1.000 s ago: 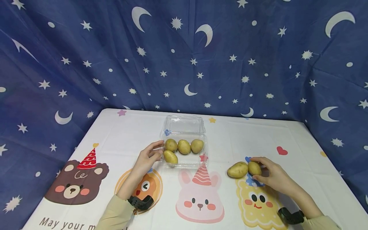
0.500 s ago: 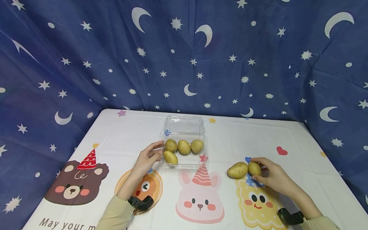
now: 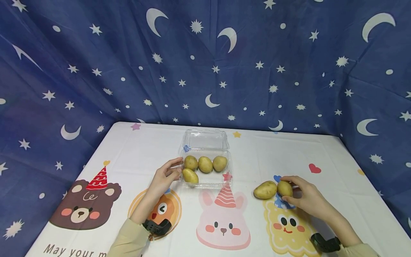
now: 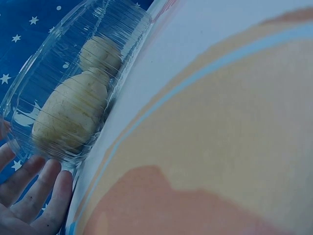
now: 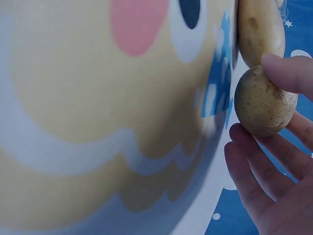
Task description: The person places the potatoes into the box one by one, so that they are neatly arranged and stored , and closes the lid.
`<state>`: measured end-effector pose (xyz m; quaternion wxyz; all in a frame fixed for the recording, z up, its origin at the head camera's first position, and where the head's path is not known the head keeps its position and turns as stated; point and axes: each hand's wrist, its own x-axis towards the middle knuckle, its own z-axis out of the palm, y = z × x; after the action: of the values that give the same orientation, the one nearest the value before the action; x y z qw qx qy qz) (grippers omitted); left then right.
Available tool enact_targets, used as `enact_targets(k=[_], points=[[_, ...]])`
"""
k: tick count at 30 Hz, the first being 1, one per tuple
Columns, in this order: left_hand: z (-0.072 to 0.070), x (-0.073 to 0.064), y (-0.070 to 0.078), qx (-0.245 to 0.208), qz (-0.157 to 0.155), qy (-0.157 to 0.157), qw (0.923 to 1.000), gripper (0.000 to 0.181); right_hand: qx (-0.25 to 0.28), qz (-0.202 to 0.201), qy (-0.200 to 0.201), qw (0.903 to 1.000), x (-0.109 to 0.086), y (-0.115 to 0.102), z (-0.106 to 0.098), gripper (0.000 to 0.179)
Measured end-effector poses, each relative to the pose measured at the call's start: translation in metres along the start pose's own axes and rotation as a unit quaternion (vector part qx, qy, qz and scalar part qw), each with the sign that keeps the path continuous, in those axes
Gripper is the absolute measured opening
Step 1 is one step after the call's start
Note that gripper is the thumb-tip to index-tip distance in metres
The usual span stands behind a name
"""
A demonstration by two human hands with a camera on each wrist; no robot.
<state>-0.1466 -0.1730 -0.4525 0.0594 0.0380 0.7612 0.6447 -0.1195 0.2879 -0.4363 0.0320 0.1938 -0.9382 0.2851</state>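
My right hand (image 3: 306,196) pinches a small round potato (image 3: 284,188) between thumb and fingers at the right of the table. Against its left side lies a longer potato (image 3: 265,190); in the right wrist view the long potato (image 5: 261,32) is partly cut off by the frame edge. My left hand (image 3: 166,179) rests with loosely bent fingers at the left side of a clear plastic clamshell box (image 3: 210,179). Its fingertips (image 4: 62,178) are right at the box wall in the left wrist view. Inside the box sit several potatoes (image 3: 205,164), three along the back and one at front left.
The hinged clear lid (image 3: 207,139) of the box stands raised toward the back. A white tablecloth (image 3: 154,142) with printed cartoon animals covers the table. Behind it hangs a dark blue curtain (image 3: 192,100) with moons and stars.
The small potato in my right hand has shifted very slightly to the right. My left hand, the box and its potatoes stay where they were.
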Motion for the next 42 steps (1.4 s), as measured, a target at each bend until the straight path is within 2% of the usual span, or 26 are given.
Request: enact_targets(k=[17,33,42], points=[[0.000,-0.001,0.000,0.003,-0.003,0.002,1.0000,0.044,-0.005,-0.055,0.042,0.9976,0.010,-0.020,-0.005,0.057],[0.001,-0.001,0.000,0.001,0.002,-0.002,1.0000,0.045,0.020,-0.044,0.039,0.9981,0.030,-0.044,-0.003,0.055],[0.000,-0.001,0.000,0.002,-0.002,0.000,1.0000,0.044,0.043,-0.053,0.036,0.9970,0.044,-0.058,0.005,0.056]])
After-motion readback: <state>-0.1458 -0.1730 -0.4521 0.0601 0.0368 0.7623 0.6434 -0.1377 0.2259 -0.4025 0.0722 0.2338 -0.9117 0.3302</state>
